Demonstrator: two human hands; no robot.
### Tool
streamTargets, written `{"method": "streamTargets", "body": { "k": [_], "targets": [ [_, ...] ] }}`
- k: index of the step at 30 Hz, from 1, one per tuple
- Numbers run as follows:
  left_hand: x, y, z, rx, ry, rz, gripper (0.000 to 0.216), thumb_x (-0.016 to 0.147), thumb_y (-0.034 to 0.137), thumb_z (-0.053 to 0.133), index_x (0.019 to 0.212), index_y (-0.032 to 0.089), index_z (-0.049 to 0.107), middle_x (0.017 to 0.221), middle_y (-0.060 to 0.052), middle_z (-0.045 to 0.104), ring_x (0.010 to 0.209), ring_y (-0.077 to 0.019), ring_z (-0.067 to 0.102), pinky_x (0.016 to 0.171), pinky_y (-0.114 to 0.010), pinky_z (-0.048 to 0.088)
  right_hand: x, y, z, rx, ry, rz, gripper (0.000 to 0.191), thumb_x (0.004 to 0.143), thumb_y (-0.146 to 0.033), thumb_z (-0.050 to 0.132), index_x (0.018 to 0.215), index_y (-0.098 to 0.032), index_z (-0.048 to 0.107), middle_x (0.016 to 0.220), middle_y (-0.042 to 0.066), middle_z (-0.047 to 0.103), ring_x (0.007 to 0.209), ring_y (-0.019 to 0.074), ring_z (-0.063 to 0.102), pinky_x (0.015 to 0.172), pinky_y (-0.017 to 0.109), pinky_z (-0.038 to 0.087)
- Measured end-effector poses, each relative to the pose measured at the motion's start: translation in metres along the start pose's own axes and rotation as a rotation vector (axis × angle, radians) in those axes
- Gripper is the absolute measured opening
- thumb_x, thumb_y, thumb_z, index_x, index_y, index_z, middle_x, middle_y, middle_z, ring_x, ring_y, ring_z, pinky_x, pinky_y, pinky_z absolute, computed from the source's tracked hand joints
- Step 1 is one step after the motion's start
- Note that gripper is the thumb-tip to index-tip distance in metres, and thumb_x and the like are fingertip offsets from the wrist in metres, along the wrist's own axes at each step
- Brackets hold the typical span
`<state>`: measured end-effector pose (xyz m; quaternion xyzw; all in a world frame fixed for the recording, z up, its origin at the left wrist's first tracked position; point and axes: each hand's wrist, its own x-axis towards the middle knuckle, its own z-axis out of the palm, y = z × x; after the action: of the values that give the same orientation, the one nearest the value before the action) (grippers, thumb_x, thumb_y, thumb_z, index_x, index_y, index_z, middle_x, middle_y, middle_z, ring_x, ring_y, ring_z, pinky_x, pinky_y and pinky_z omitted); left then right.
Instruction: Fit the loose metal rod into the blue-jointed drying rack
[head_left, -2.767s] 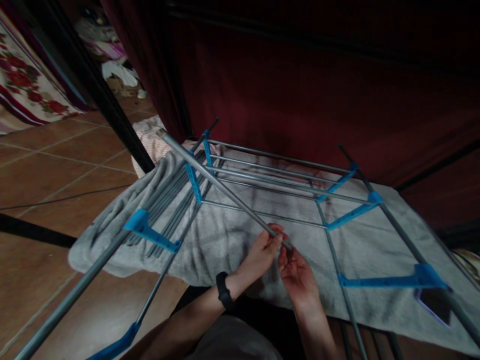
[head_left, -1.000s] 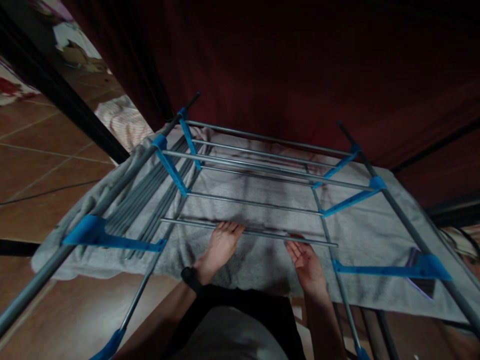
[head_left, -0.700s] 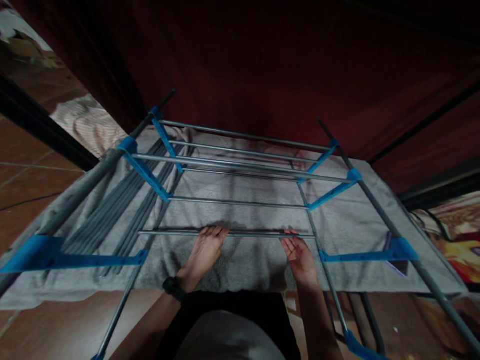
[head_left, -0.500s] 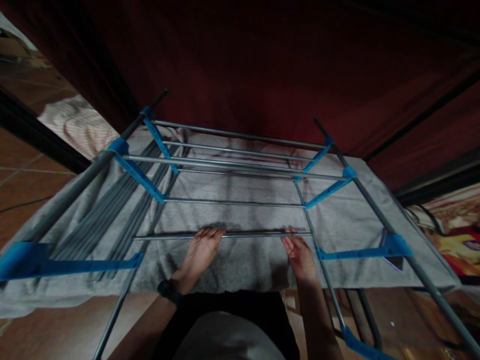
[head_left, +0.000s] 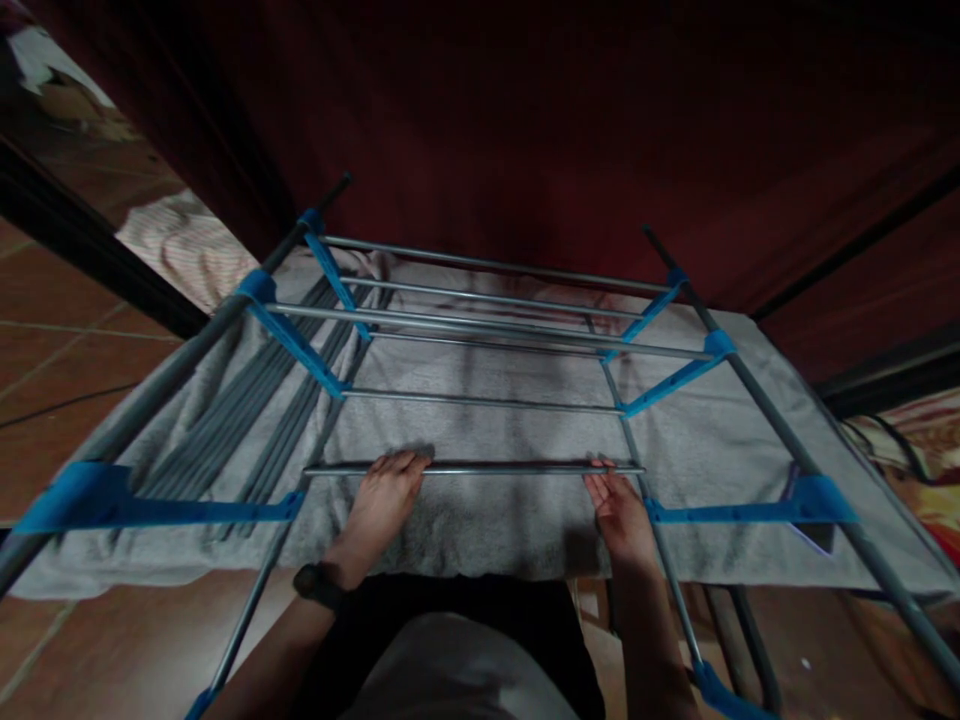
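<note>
A thin grey metal rod (head_left: 510, 469) lies crosswise between the side tubes of a rack frame. My left hand (head_left: 388, 497) is closed round the rod left of its middle, with a dark band on the wrist. Near the rod's right end, my right hand (head_left: 621, 510) pinches it between thumb and fingers, palm turned partly up. Blue plastic brackets (head_left: 225, 513) join the frame's tubes, and another blue bracket (head_left: 739, 513) stands on the right side. Several crossbars (head_left: 480, 403) are fitted between the brackets farther back.
Several loose grey tubes (head_left: 240, 420) lie on the left of a grey cloth (head_left: 480, 535) that covers the surface. A thin dark flat object (head_left: 814, 537) rests behind the right bracket. Dark red fabric (head_left: 510, 130) hangs behind. Tiled floor (head_left: 82, 350) shows at left.
The view has swung a little, moving the frame slightly right. My left hand has slid left along the rod and my right hand sits nearer its right end.
</note>
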<state>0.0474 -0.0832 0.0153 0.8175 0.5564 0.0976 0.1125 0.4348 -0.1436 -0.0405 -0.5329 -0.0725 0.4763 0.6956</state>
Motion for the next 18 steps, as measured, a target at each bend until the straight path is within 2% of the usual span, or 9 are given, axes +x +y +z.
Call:
{"method": "streamTargets", "body": {
  "k": [8,14,18],
  "targets": [
    [-0.011,-0.008,-0.008,0.077,0.012,-0.072,0.037,0.101,0.015,0.046,0.12,0.021,0.077,0.119,-0.014,0.079,0.11,-0.0307,0.072,0.102,-0.045,0.051,0.007,0.01,-0.013,-0.041,-0.032,-0.022,0.018,0.081,-0.033,0.084,0.097,-0.027,0.078,0.112,0.005,0.081,0.122,0.023,0.071,0.119,0.045,0.051],
    [-0.018,-0.021,-0.018,0.104,0.091,-0.135,0.036,0.099,0.016,0.045,0.113,0.02,0.078,0.11,-0.015,0.078,0.105,-0.0329,0.07,0.104,-0.05,0.047,0.007,0.009,-0.014,0.006,-0.018,-0.018,0.011,0.083,-0.027,0.082,0.093,-0.025,0.079,0.105,0.005,0.082,0.112,0.0219,0.074,0.119,0.045,0.05],
    [-0.02,-0.037,-0.021,0.126,0.199,-0.179,0.033,0.098,0.018,0.046,0.108,0.022,0.076,0.107,-0.014,0.077,0.107,-0.0332,0.069,0.113,-0.052,0.041,0.004,0.006,-0.012,0.039,-0.01,0.004,0.01,0.083,-0.027,0.083,0.091,-0.025,0.078,0.099,0.001,0.082,0.099,0.0174,0.076,0.114,0.039,0.054]
  ]
}}
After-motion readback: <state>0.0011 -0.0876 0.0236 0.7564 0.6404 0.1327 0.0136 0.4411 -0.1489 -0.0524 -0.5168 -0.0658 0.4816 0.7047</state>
